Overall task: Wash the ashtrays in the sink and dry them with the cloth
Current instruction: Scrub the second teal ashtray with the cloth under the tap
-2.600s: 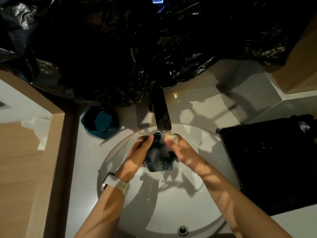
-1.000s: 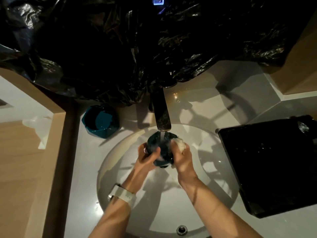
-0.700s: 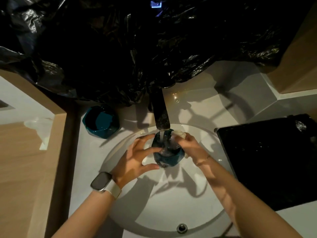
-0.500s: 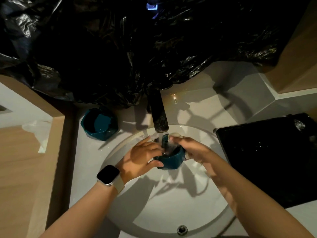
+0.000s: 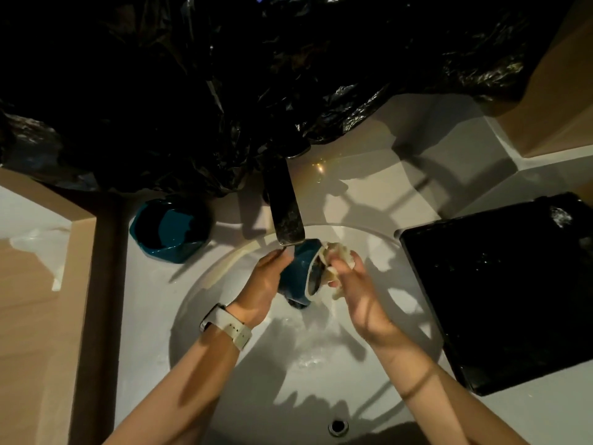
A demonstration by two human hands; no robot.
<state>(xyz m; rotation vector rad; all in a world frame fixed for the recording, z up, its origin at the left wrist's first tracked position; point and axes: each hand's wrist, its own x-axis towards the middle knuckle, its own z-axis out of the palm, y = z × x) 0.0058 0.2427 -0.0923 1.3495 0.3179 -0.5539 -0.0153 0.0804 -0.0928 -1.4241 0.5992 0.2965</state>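
One ashtray [image 5: 296, 273] tipped, mouth rightward.

From my feed, crumpled black plastic sheeting [image 5: 288, 75] covers the whole back wall above the white counter [image 5: 401, 187]. A glossy black rectangular tray [image 5: 507, 290] sits on the counter at the right. Light wooden panels [image 5: 35, 316] flank the left side, and another wooden surface [image 5: 564, 101] stands at the upper right. Something pale and translucent [image 5: 48, 248] lies on the left wood; I cannot identify it.
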